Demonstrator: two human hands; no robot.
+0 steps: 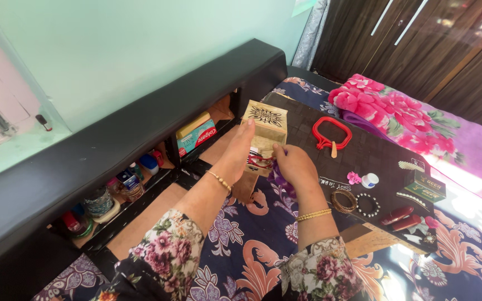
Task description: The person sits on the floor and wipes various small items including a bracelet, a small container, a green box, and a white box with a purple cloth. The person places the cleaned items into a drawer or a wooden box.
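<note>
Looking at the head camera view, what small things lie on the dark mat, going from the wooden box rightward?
Wooden box held by both hands → red loop-shaped piece → pink flower → small white pot → green box.

Counts on the bed and shelf

1 wooden box (265, 125), 1 red hand mirror (331, 134), 2 bangles (343, 201), 2 red cases (396, 215), 1 green box (426, 187), 2 hands (293, 165).

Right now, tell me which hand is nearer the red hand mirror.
Right. The right hand is at the front of the wooden box, just left of the red mirror on the dark board. The left hand is on the box's far side.
</note>
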